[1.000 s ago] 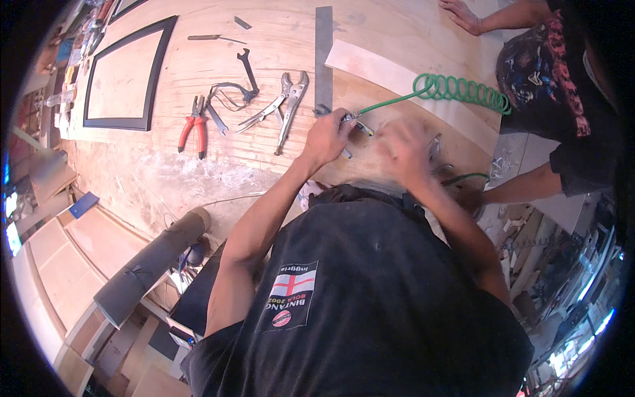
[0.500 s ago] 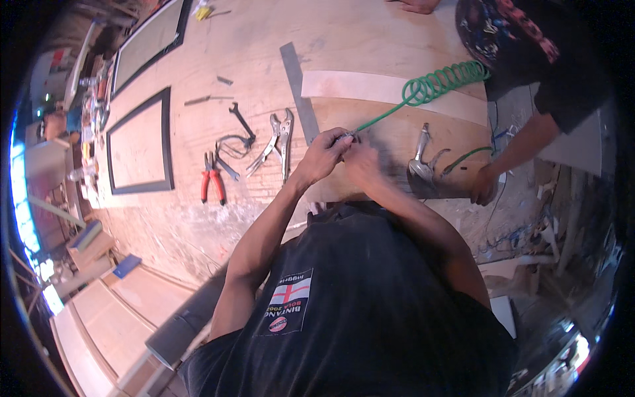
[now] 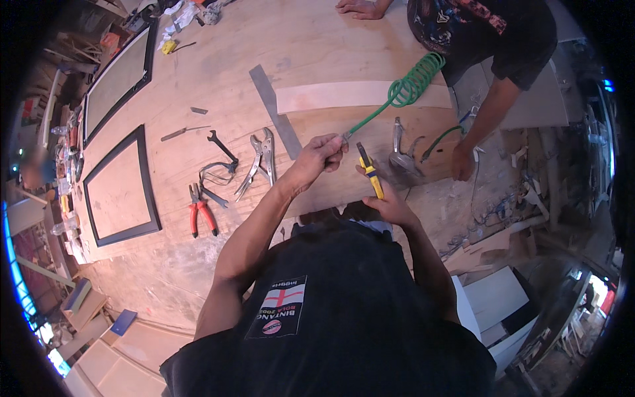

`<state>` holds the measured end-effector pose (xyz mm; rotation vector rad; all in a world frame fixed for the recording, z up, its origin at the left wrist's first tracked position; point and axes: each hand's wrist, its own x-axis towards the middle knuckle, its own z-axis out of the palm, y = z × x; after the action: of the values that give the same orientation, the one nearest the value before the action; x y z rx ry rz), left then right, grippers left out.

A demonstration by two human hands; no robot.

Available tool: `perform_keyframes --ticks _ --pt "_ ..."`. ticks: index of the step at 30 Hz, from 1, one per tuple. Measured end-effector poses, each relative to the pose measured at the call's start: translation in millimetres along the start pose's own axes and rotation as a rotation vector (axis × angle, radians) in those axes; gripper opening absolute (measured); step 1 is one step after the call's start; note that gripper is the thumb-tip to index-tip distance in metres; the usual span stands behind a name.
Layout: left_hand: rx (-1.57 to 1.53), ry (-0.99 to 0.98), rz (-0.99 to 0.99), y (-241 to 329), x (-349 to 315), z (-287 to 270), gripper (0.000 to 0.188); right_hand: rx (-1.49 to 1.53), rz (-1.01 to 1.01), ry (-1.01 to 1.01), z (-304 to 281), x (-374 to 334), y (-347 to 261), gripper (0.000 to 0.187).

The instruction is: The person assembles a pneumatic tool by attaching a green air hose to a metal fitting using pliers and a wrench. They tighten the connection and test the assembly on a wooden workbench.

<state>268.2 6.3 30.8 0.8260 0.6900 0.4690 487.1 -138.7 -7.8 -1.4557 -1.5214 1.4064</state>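
Observation:
My left hand [image 3: 319, 156] is closed on the end of a green coiled air hose [image 3: 370, 122], whose coils run up and away to the right. My right hand [image 3: 391, 204], a little lower and to the right, grips a yellow-handled tool [image 3: 372, 177] with blue parts and a dark metal tip pointing up. Seen edge-on, the tool does not show its exact kind. Its tip is close to the hose end but apart from it. Beyond my right hand lies a silver spray gun [image 3: 400, 152] with a dark, blurred lower part.
Left of my hands lie locking pliers [image 3: 259, 162], red-handled pliers [image 3: 201, 210], a wrench [image 3: 223, 147] and a dark frame [image 3: 151, 198]. A metal strip [image 3: 278, 112] crosses near a pale board [image 3: 357, 94]. At right, a co-worker's hand [image 3: 463, 161] hangs by the table edge.
My right hand has moved away from my left, down and right, and the yellow-handled tool now shows in it. My left hand keeps the hose end. The whole view has shifted.

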Motion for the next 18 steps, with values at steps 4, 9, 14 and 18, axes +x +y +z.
perform_keyframes --ticks 4,9,14,18 --pt "-0.112 0.012 -0.002 -2 -2 14 0.033 0.064 -0.061 -0.099 -18 12 -5 0.076" --pt "-0.210 0.013 0.022 1 -5 27 0.031 -0.144 -0.193 -0.175 -46 29 -10 0.076" --pt "-0.278 0.037 0.073 -3 -10 49 0.031 -0.024 -0.228 -0.287 -63 42 -4 0.075" --pt "-0.263 0.090 0.113 -5 -6 62 0.033 0.047 -0.259 -0.341 -78 45 -9 0.075"
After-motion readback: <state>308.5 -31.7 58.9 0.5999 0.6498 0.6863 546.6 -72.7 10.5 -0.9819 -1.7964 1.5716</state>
